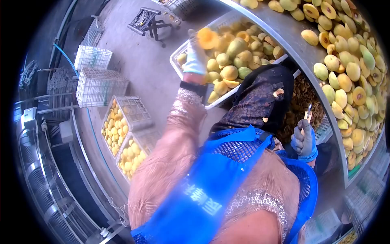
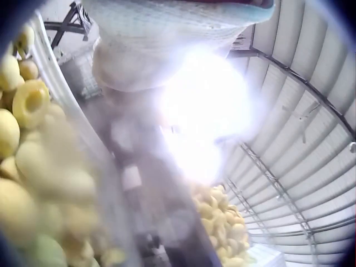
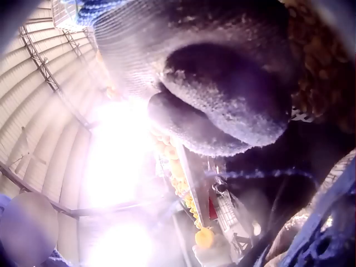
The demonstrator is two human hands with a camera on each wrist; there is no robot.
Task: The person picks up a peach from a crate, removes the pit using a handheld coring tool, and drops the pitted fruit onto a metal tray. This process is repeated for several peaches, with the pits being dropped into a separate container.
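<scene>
My left hand (image 1: pixel 194 57), in a white glove, reaches out over the near left part of a white crate (image 1: pixel 177 67) heaped with yellow and greenish peach halves (image 1: pixel 230 72). Right beside its fingers is a blurred orange peach half (image 1: pixel 207 38), its hollow facing up. The white glove (image 2: pixel 172 41) fills the top of the left wrist view, its fingertips lost in glare. My right hand (image 1: pixel 301 138), in a grey glove, is low beside the metal table and grips a small pitting knife (image 1: pixel 309 112) with a pale handle and metal tip. Its curled fingers (image 3: pixel 222 94) show in the right wrist view.
A metal table (image 1: pixel 280 34) curves along the right, piled with peach halves (image 1: pixel 353 71). Brown scraps (image 1: pixel 304 95) lie below it. On the floor at left are crates of fruit (image 1: pixel 118 122) and white crates (image 1: pixel 101 83); a folding stool (image 1: pixel 148 22) stands farther off.
</scene>
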